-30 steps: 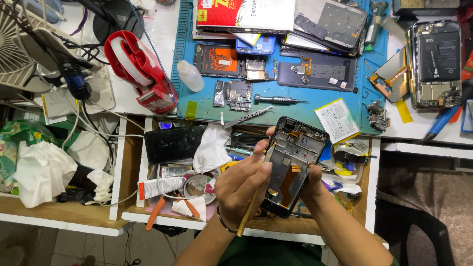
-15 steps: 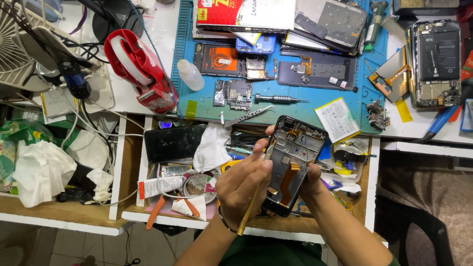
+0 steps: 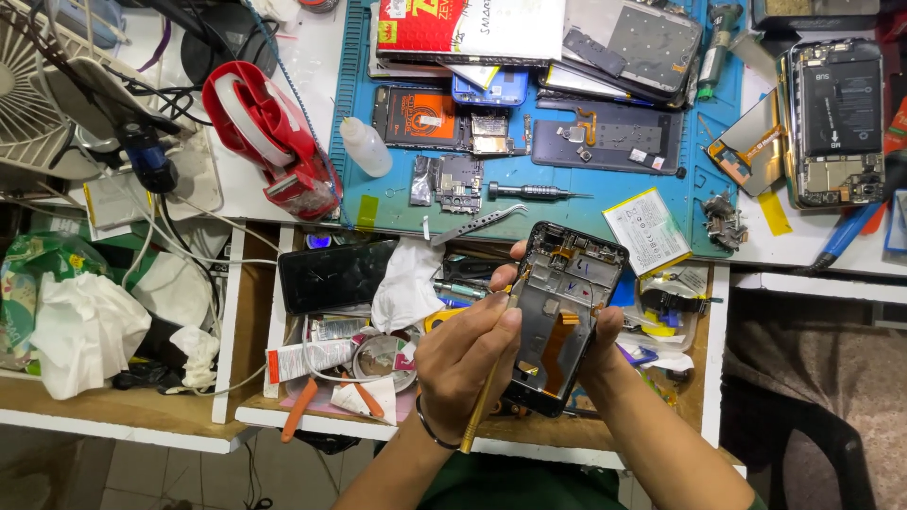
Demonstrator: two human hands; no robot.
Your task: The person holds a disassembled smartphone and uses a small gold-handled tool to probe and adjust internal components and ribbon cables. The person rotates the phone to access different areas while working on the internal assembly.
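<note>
The opened phone frame [image 3: 564, 316], its back off and an orange flex cable showing inside, was held just below the blue work mat [image 3: 529, 203], over the open drawer of the desk [image 3: 831, 260]. The right hand [image 3: 605, 354] cupped the frame from underneath, fingers wrapped round its right edge and lower end, a fingertip showing at its top-left corner. The left hand [image 3: 468, 354] was clenched in a pen grip round a thin yellow tool [image 3: 489, 392], probably a spudger or brush handle, whose upper end met the frame's left edge; the tip itself was hidden by the fingers.

Against the pictures from half a second and a second earlier, almost nothing had shifted: the frame kept the same tilt, the tool the same slant, both hands the same hold. That suggests slow, fine work at one spot inside the frame, not a change of tool or part.

On the mat above the frame lay tweezers [image 3: 480, 224], a small screwdriver [image 3: 534, 192] and loose circuit boards [image 3: 444, 179]. Left of the frame a dark phone [image 3: 335, 274] and a white tissue [image 3: 408, 283] lay in the drawer; a red tape dispenser [image 3: 269, 137] stood at the mat's left edge.
</note>
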